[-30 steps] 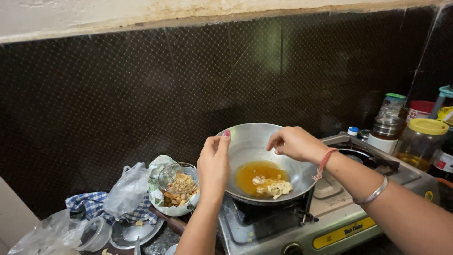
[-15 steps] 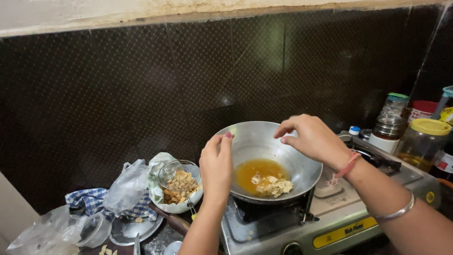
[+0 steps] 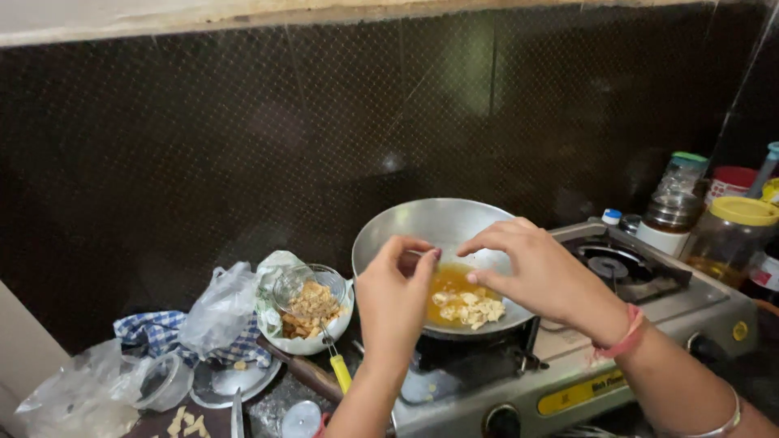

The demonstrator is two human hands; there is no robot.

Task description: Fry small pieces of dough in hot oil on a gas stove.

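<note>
While a dark tiled wall (image 3: 243,162) fills the background, the left hand (image 3: 395,296) and right hand (image 3: 535,272), fingers pinched together, meet above a steel pan (image 3: 422,227) of frying pieces on the stove (image 3: 649,316) by the table's right edge.

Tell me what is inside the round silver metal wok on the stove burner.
The round silver metal wok holds a pool of amber oil with pale cut pieces frying in it. The left hand and right hand hover above, covering part of the oil and the near rim.
</note>
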